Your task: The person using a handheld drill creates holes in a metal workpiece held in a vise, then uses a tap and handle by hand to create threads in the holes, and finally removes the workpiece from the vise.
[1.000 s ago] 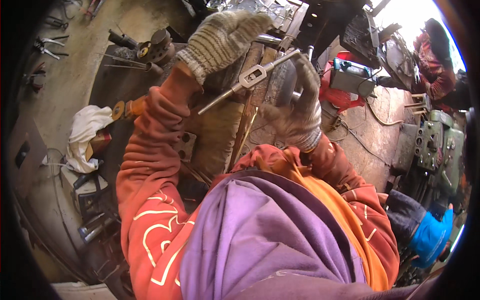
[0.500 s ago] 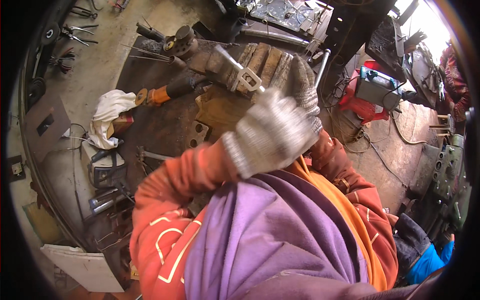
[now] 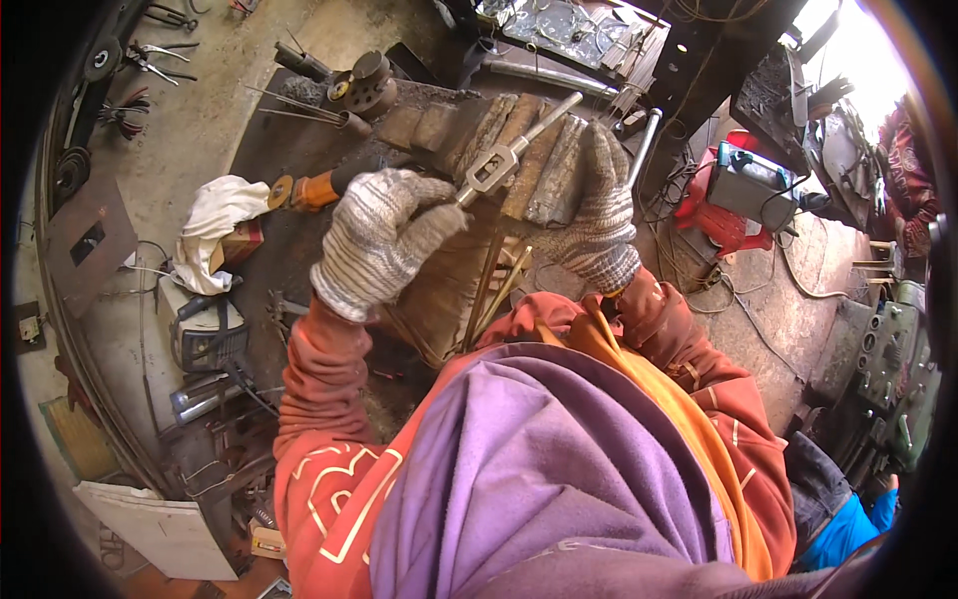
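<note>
Above the row of worn bars (image 3: 547, 165) near the worktop's (image 3: 261, 150) far edge, a tap wrench (image 3: 489, 168) is slanting from near left to far right, its slotted middle sitting over the bars' left part; whether it is touching them, one cannot tell. The person's left hand (image 3: 384, 238), in a striped knit glove, is holding the wrench's near handle, thumb and fingers pinching it close to the slotted middle. The other handle is pointing away freely, its tip ending just short of the right fingertips. The right hand (image 3: 591, 225), gloved alike, is standing beside the bars' right end, its fingers stretching away from the body and lying close together, its thumb reaching left, apart from them; how firmly it is pressing, one cannot tell. A bright steel rod (image 3: 646, 150) is rising just beyond that hand. Toward the worktop's left edge, an orange grinder (image 3: 311, 190) is lying next to a white rag (image 3: 210, 228), and farther off thin rods (image 3: 299, 106) are leaning out of a cup (image 3: 352, 126). To the right, well apart, a green machine (image 3: 890, 364) is standing near a co-worker in blue (image 3: 833, 537).
</note>
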`<state>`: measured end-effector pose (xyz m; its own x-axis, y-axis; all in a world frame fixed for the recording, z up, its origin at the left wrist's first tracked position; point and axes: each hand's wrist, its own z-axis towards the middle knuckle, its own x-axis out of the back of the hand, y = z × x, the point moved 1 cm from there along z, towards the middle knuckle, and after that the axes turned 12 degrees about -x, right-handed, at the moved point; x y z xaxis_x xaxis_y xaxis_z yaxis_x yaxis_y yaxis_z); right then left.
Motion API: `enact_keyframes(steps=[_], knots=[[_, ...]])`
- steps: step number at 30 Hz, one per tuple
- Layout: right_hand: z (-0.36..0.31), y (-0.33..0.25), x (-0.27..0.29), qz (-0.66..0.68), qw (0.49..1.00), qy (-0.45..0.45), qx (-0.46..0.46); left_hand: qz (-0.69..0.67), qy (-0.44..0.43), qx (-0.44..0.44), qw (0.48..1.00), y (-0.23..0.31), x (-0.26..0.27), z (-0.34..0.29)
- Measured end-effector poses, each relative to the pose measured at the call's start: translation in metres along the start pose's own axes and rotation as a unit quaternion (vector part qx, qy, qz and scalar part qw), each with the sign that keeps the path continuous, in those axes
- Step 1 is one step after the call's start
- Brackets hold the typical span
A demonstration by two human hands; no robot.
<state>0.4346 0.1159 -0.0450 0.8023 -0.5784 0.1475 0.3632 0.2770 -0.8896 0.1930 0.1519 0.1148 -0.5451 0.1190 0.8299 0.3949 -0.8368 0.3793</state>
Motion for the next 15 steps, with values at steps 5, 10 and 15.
enact_keyframes(steps=[5, 10, 15], knots=[[0.004, -0.016, 0.023, -0.131, 0.985, -0.048, 0.099, 0.106, -0.16, -0.123, 0.974, -0.019, 0.026, 0.03], [0.002, 0.056, 0.015, -0.07, 0.995, -0.049, 0.059, 0.325, -0.198, -0.174, 0.908, -0.049, -0.003, 0.113], [-0.004, -0.003, 0.007, -0.081, 0.992, -0.03, 0.09, 0.364, -0.259, -0.054, 0.893, -0.061, -0.043, 0.159]])
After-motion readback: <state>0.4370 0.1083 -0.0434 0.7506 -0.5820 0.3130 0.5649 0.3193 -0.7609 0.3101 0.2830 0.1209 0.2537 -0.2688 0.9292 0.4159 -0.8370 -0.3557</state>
